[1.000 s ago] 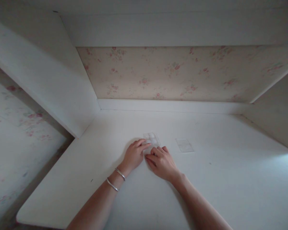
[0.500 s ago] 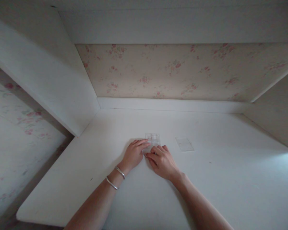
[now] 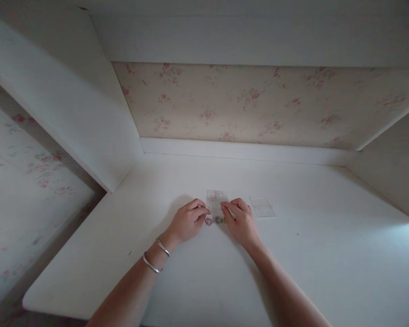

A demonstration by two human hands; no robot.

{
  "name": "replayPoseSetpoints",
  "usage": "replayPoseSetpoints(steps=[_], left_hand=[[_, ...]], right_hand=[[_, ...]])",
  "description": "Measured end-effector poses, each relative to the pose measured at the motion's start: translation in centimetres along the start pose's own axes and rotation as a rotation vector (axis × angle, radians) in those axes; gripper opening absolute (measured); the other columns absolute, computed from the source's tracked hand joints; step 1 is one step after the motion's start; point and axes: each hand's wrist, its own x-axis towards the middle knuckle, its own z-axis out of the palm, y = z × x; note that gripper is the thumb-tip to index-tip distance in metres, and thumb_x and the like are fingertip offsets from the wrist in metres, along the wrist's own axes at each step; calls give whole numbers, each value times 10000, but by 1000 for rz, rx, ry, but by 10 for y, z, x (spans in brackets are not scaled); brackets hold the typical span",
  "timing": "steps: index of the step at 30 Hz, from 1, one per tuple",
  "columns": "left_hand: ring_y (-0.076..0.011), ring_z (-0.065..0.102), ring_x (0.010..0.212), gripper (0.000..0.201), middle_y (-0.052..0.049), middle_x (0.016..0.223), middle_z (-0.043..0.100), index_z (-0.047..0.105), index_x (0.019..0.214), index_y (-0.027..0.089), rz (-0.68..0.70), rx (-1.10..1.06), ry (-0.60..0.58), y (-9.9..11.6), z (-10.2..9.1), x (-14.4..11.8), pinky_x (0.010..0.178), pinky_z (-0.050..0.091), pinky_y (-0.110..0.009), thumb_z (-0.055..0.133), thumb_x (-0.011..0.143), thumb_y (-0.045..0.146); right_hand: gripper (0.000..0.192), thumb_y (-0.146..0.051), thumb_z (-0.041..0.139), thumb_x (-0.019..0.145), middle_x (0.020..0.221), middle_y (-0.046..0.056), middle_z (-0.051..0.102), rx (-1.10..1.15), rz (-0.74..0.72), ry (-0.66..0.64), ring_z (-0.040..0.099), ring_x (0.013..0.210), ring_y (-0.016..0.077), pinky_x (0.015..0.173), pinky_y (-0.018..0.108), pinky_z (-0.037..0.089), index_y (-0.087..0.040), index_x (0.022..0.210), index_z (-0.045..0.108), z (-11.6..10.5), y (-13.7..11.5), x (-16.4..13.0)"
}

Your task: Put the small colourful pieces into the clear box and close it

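Change: I see both hands parted since half a second ago; they sat knuckle to knuckle over the near end of the clear packet (image 3: 217, 203), and now a row of small beads (image 3: 216, 220) shows between them.
Left hand (image 3: 187, 221): fingers curled, tips pinching the packet's near left corner; two bangles (image 3: 156, 255) on the wrist.
Right hand (image 3: 241, 220): fingertips gripping the packet's near right corner.
Packet: transparent, rectangular, flat on the white worktop (image 3: 313, 254), around its middle, nearer the back edge.
Axis: long side runs front to back; near end faces me.
Beads: pinkish, greyish and yellowish, just at the near end.
Beside: a second clear sheet (image 3: 262, 206) lies right of the hands.
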Motion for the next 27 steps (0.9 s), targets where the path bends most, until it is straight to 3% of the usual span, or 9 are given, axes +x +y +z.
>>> replayPoseSetpoints(steps=[7,17,27], left_hand=[[-129,582,777,155,-21,857,601,707,890,240,-16,-34,-135,2,-11,-1,762,471,-234,594,831,328],[-115,588,750,145,-9,879,604,715,888,251,-37,-44,-209,-3,-4,-5,726,476,-217,580,838,275],[-121,583,760,172,-9,858,604,719,925,271,-5,29,-222,-4,-4,-5,712,457,-225,561,858,263]], right_hand=[[212,-310,509,884,853,32,556,-38,56,-3,541,799,151,715,273,390,-254,938,706,4,7,16],[199,-263,499,894,834,21,579,-184,-6,-173,559,767,133,698,269,363,-259,893,698,16,-2,44],[231,-341,510,844,827,30,600,83,222,11,554,695,142,659,274,410,-220,846,706,14,24,40]])
